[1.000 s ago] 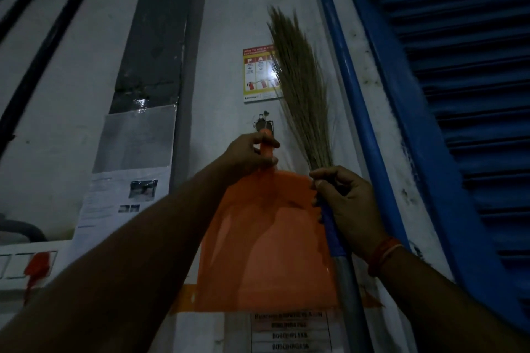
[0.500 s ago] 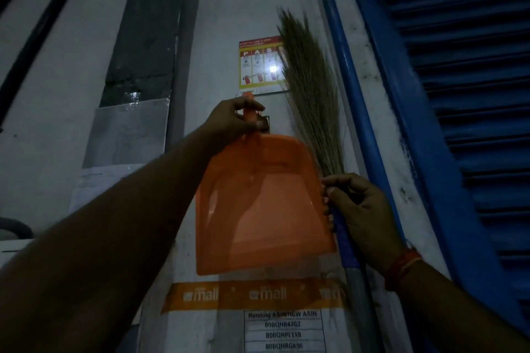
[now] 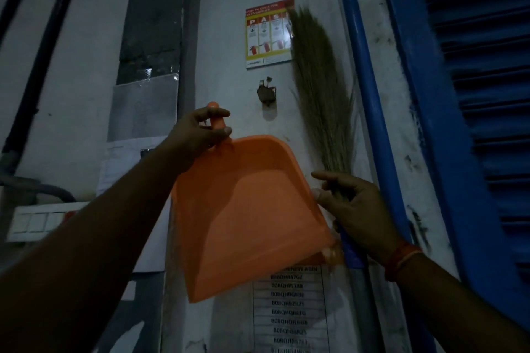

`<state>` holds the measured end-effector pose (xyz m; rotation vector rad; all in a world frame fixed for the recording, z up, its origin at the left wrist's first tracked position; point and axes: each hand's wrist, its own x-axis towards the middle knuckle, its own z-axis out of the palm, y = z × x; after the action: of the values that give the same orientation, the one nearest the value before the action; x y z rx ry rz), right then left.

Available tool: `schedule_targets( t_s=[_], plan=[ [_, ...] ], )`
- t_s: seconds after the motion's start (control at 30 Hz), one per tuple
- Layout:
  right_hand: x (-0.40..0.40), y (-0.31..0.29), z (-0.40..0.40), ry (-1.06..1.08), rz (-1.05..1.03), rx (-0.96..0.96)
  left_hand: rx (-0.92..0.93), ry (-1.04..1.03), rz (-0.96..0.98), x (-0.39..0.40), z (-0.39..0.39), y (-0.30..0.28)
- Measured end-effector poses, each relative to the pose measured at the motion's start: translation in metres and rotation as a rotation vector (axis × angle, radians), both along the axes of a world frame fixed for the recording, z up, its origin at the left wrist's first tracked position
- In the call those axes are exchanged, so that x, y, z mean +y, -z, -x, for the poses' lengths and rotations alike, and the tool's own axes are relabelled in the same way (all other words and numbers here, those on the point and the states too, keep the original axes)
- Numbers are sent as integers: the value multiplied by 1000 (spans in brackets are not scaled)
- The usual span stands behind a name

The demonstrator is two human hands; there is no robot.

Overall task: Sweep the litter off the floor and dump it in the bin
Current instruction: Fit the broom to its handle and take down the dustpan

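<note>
An orange plastic dustpan (image 3: 246, 215) hangs in the air in front of a dim white wall, scoop end down. My left hand (image 3: 198, 135) grips its short handle at the top. To the right, a grass broom (image 3: 321, 89) stands upright against the wall with its bristles up. My right hand (image 3: 355, 212) holds the broom where the bristles meet the blue part of the handle, fingers curled round it. The lower handle is hidden behind my hand and the dustpan's edge. No litter or bin is in sight.
A wall hook (image 3: 266, 93) sits bare above the dustpan, under a fire-extinguisher poster (image 3: 268, 34). A blue pipe (image 3: 364, 112) and blue shutter (image 3: 476, 94) stand to the right. A printed list (image 3: 289, 309) is below; a switch panel (image 3: 37, 222) is at left.
My left hand has lifted the dustpan off the wall hook and brought it down and left, away from the wall. The hook is now exposed. My right hand stays on the broom.
</note>
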<state>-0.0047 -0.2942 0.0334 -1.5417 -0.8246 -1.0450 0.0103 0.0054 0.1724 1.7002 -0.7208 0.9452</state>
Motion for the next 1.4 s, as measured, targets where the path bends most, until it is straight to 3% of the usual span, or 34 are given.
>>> schedule_targets(
  t_s=[0.37,0.57,0.73,1.03,1.13,1.4],
  plan=[
    [17,37,11,-201,37,24,-1,-92,312,38,26,46],
    [33,65,22,-51,-50,-42,3,-181,546,62,50,71],
    [61,77,41,-69,-127,-27,-47,-267,745,64,72,91],
    [108,80,81,-100,-108,40,-22,-147,923,78,110,135],
    [113,87,96,-88,-107,72,37,-93,838,93,124,150],
    [124,118,143,-66,-114,137,122,-262,51,143,152,185]
  ],
)
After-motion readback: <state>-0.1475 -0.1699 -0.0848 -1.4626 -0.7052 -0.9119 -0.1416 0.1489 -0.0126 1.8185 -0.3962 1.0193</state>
